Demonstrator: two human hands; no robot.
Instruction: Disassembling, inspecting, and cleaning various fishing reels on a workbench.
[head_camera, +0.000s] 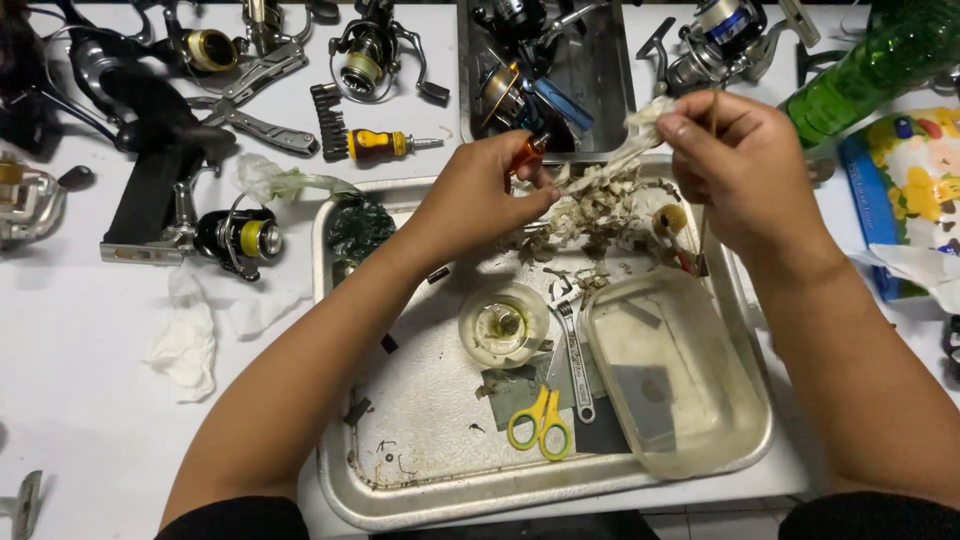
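Two hands work over a dirty wad of tissue (600, 195) held above the far end of a metal tray (400, 480). Right hand (740, 165): thumb and forefinger pinched shut on the upper end of the wad, with a thin stick (706, 215) also caught in the fingers and hanging down toward the tray. Left hand (475, 195): fingers closed around an orange-handled tool (528, 152), fingertips touching the lower end of the wad. The wad stretches between both hands; shredded scraps lie directly below it on the tray floor.

Tray contents, nearer the person: a small round clear cup (503, 322) near the centre, a wrench (574, 350) just beside it, yellow-handled scissors (541, 422) in front of the wrench, and a clear rectangular tub (670, 370) along the right side. A dark green crumpled piece (358, 228) sits in the far-left corner.

Outside the tray, on the white table (80, 440): a stubby yellow screwdriver (385, 146) beyond the left hand, pliers (250, 95), several fishing reels (240, 238) to the left, and a crumpled white tissue (185, 345). A second steel tray (610, 90) holding reels stands behind the hands. A green bottle (880, 65) lies at the far right.
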